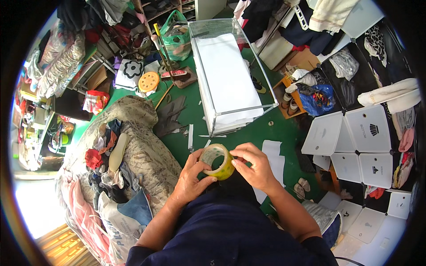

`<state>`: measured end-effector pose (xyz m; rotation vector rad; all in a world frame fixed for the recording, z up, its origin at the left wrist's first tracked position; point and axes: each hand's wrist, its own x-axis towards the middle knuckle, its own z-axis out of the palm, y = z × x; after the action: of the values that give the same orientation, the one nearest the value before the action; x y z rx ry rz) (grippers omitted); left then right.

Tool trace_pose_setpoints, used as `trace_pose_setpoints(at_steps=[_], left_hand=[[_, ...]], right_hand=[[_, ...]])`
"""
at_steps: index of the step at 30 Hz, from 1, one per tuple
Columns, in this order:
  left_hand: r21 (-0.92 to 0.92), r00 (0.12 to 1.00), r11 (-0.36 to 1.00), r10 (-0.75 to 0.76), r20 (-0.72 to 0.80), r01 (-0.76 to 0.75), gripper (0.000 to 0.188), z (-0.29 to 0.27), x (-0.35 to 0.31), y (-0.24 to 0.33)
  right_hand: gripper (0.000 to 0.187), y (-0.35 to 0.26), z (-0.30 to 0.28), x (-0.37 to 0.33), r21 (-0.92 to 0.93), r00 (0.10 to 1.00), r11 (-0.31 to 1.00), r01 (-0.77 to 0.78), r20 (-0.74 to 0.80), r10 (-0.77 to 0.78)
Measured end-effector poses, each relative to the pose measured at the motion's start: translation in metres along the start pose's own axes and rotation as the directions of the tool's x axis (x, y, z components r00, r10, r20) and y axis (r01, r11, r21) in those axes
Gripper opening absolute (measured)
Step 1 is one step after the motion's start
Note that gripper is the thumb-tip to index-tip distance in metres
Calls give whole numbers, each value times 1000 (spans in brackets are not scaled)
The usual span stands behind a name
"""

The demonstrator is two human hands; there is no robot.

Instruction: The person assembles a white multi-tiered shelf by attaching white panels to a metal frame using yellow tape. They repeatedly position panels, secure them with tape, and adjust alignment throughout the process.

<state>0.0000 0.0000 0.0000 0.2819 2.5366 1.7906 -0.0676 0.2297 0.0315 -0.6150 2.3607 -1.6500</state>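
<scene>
A roll of yellowish packing tape (225, 170) is held up in front of my body between both hands. My left hand (193, 174) grips its left side, with fingers at the core and the thumb under the rim. The fingertips of my right hand (252, 165) pinch at the tape's right edge; whether they hold a loose tape end is too small to tell. Beyond the roll stands a metal-framed rack (214, 116) with clear sides. White sheets (228, 71) lie across the inside of that rack.
To the left, a patterned cover (146, 146) carries heaped clothes (106, 155). White cube cabinets (368, 128) line the right side. White paper (271, 162) and slippers (301, 187) lie on the green floor (184, 104). A green plastic bag (176, 37) sits beyond, left of the rack.
</scene>
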Motion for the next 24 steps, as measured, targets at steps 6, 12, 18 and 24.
trace_pose_setpoints(at_steps=[6,12,18,24], left_hand=[[21,1000,1000,-3,-10,3,33,5,1,0],[31,1000,999,-11,13,11,34,6,-3,1],[52,999,999,9,36,-10,35,14,-2,2],[-56,997,997,-55,48,58,33,19,0,-5]], right_hand=[[14,3,0,0,-128,996,988,85,-28,-89],[9,3,2,-6,-120,1000,993,14,-12,-16],[13,2,1,-10,-174,999,985,16,-29,-21],[13,-2,-9,-19,-52,995,994,93,49,-90]])
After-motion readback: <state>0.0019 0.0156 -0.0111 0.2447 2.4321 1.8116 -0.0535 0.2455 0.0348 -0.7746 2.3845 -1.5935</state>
